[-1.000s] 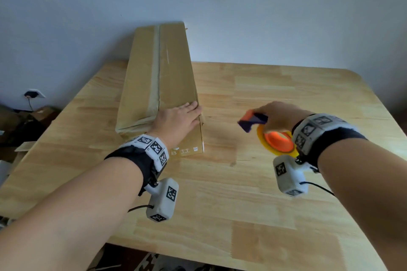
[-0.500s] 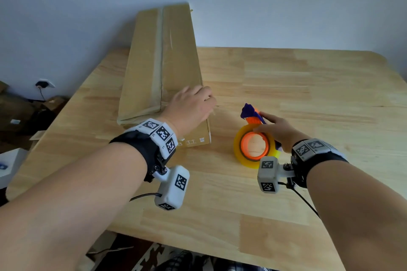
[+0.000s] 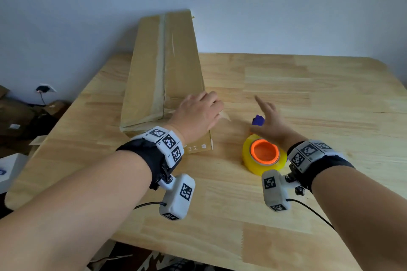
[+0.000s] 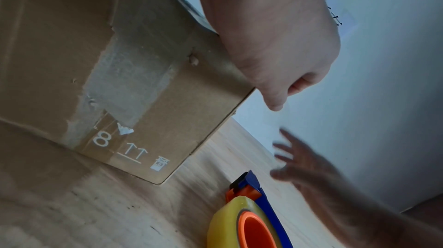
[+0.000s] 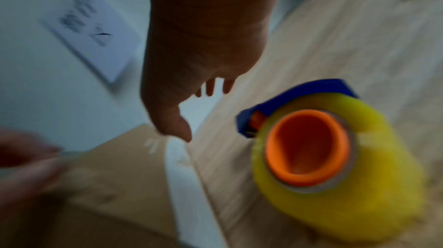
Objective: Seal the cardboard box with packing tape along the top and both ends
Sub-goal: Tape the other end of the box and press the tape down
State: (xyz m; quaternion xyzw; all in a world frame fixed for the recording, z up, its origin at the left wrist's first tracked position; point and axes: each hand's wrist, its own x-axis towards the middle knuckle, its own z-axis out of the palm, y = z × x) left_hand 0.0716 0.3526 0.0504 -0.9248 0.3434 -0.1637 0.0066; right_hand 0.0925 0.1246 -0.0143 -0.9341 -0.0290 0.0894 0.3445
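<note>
The cardboard box [image 3: 163, 72] lies lengthwise on the worktop [image 3: 286, 99], its far end against the wall and its near end facing the person. A strip of tape [image 3: 160, 66] already runs along the top seam, and in the left wrist view a patch of tape also covers part of the near end face. The left hand [image 3: 198, 114] rests on the near right corner of the box top, fingers curved over the edge; its grip looks relaxed rather than clenched, and whether it pinches the small loose bit of tape [image 3: 225, 114] jutting past the corner cannot be told. The right hand [image 3: 271, 121] hovers over the worktop with fingers spread, released and holding nothing. The tape dispenser [image 3: 264, 156], a yellow roll on an orange core with a blue cutter, sits on the worktop just beside the near end of the box, below that hand.

Risks from here, as I judge them: the free tape end at the corner may fold onto itself or stick crooked if pressed down carelessly. With only 1 light hand on it, the box may slide when tape is next pulled. The right hand passes close to the cutter's blade. The far end sits against the wall, so it could be left untaped unless the box is turned
</note>
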